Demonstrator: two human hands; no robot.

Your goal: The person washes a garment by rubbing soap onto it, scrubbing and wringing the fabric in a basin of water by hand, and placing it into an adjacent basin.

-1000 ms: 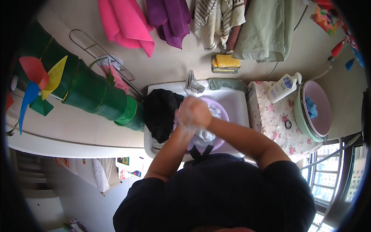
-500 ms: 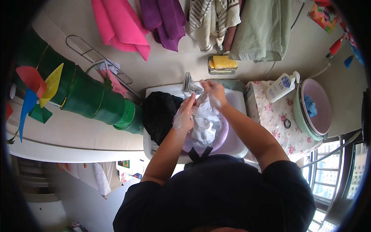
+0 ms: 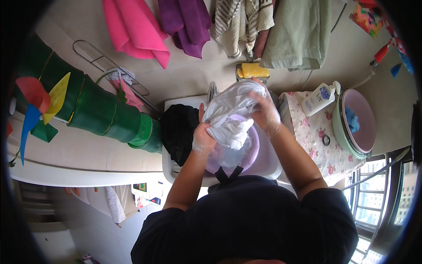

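A wet white cloth [image 3: 235,103], perhaps a garment, is stretched between my hands above the sink [image 3: 273,154]. My left hand [image 3: 204,137] grips its left edge, one finger sticking up. My right hand [image 3: 266,115], slightly blurred, is closed on its right side. Suds cling to both hands. Below the cloth, a light purple basin [image 3: 253,154] holds cloudy water, and the cloth's lower end hangs over it. Black fabric [image 3: 179,132] lies bunched in the sink left of the basin. The tap [image 3: 212,90] is partly hidden behind the white cloth.
A yellow soap bar [image 3: 254,70] rests in a wall dish beneath hanging towels [image 3: 296,37]. To the right, a floral-covered surface [image 3: 314,138] carries a white pump bottle [image 3: 318,99] and stacked basins [image 3: 365,121]. A green segmented column [image 3: 99,103] and a pinwheel [image 3: 42,115] stand left.
The white cloth has been lifted out of the basin and spread between my hands. My right hand has come down and right, and the cloth now covers much of the tap.
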